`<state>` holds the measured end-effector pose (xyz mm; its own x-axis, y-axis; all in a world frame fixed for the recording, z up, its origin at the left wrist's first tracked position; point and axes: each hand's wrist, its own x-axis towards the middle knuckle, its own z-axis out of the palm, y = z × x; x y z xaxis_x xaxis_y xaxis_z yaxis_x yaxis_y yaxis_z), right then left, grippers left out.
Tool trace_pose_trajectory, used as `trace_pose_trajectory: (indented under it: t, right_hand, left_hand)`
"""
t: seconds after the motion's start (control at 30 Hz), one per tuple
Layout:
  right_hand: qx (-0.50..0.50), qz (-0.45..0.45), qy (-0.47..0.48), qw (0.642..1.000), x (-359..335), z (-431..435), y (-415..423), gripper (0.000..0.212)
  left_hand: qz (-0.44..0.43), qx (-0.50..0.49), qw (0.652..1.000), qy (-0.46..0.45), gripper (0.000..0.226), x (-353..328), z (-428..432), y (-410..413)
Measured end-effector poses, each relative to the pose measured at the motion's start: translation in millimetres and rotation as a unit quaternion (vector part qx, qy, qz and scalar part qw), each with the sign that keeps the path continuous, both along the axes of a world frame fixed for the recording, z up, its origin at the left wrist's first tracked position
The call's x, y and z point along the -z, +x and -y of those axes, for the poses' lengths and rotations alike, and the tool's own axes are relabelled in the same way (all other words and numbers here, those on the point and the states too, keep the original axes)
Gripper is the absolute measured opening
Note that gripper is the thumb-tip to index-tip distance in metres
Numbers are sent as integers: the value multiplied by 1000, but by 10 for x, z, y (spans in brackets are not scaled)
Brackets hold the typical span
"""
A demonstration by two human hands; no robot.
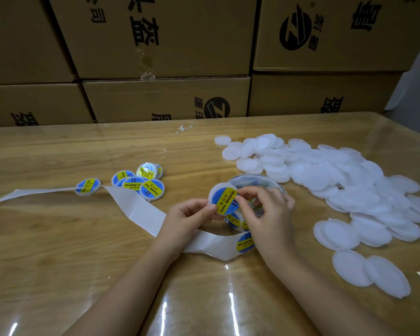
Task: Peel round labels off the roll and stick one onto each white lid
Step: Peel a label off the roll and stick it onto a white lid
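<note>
The left hand (189,214) pinches a lid (213,193) by its rim — the right hand (268,212) pinches its label (224,200). Plain lids (325,170) crowd the right edge of the surface (58,241).

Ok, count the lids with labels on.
6. Five labelled lids lie grouped at left; a sixth lid is held by left hand and right hand. Another may hide underneath.

A white lid (214,192) is held up at the table's centre, pinched between the left hand (192,214) and the right hand (267,209). A blue-and-yellow "Soldering Paste" label (224,200) covers its face. Just behind, at one o'clock, sits the label roll (255,184), its bare backing strip (141,209) trailing toward nine. A handful of labelled lids (141,184) cluster at ten o'clock. Plain white lids (337,175) are heaped from two to four.
</note>
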<state>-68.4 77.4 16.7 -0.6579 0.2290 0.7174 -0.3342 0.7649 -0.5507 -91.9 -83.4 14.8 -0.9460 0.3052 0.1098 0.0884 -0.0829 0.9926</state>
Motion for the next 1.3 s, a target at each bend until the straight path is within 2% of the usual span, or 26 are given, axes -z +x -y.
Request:
trace_pose_trajectory:
  t: [0.93,1.3]
  right_hand:
    - [4,37,-2,999,-74,27,70,6]
    - [40,3,59,997,-57,19,63,5]
  left_hand:
    - [-30,-3,1000,-10,13,-21,-3,51]
    - [-37,10,999,-20,15,-33,14,57]
